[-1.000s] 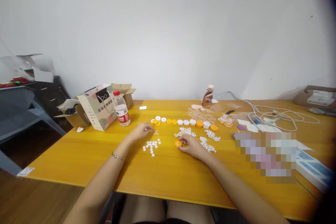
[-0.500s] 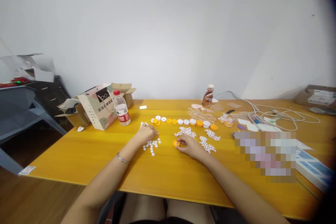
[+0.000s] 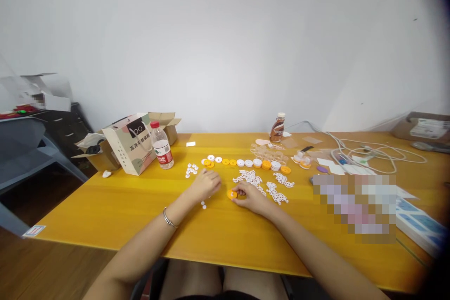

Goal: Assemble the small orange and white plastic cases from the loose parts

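My right hand (image 3: 249, 196) pinches the edge of an orange disc (image 3: 231, 194) that lies at or just above the table, with something small and white at its middle. My left hand (image 3: 207, 183) hovers to the left of the disc, its fingers curled together; whatever they hold, if anything, is hidden. Small white round pieces (image 3: 203, 203) show just below that hand, which covers others. Beyond it are small white pieces with stems (image 3: 191, 168). To the right lie white perforated flat pieces (image 3: 249, 176).
A row of white and orange discs (image 3: 249, 163) runs across the table (image 3: 140, 215). Clear plastic rings (image 3: 267, 152) and a brown drink bottle (image 3: 277, 128) stand behind. At left are a water bottle (image 3: 162, 147) and a paper bag (image 3: 131, 143); cables (image 3: 365, 147) coil at right.
My left hand has moved right and slightly nearer, from the white stemmed pieces toward the orange disc, uncovering those pieces. My right hand has shifted slightly left with the disc.
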`<state>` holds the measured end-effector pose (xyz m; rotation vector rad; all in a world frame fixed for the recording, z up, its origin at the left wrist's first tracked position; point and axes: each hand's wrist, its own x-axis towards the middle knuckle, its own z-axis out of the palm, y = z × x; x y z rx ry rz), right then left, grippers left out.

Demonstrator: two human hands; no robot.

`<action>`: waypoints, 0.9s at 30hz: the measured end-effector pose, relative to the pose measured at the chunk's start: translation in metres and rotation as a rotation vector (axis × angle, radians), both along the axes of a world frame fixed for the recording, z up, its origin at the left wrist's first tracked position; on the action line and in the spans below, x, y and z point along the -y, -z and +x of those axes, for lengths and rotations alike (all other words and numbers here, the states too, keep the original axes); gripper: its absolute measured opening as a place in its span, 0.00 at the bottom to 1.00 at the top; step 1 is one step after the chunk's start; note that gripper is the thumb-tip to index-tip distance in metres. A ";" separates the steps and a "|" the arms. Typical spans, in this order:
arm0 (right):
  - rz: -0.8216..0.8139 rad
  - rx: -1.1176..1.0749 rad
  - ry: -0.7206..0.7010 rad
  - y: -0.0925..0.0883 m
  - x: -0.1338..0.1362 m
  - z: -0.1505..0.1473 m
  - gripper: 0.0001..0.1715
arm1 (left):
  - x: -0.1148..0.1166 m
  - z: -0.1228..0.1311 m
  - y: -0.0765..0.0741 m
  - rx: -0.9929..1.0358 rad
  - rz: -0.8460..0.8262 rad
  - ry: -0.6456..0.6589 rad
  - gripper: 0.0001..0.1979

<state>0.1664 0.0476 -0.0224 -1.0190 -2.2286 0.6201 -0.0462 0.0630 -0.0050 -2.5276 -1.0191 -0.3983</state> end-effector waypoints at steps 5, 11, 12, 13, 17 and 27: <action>0.011 -0.006 -0.026 0.002 0.000 -0.002 0.06 | 0.011 0.021 0.008 -0.006 -0.034 0.146 0.12; 0.045 0.008 -0.025 0.001 0.000 -0.003 0.02 | 0.015 0.024 0.009 -0.019 -0.031 0.196 0.13; 0.041 0.006 -0.022 0.001 0.000 -0.003 0.02 | 0.016 0.024 0.007 -0.024 -0.035 0.203 0.13; 0.038 0.004 -0.021 0.000 0.000 -0.003 0.02 | 0.017 0.024 0.006 -0.025 -0.045 0.212 0.13; 0.034 -0.001 -0.031 0.000 0.001 -0.004 0.02 | 0.018 0.024 0.002 0.055 -0.167 0.222 0.11; 0.004 0.020 -0.052 0.002 -0.001 -0.002 0.04 | 0.008 0.027 0.008 0.418 -0.644 0.149 0.07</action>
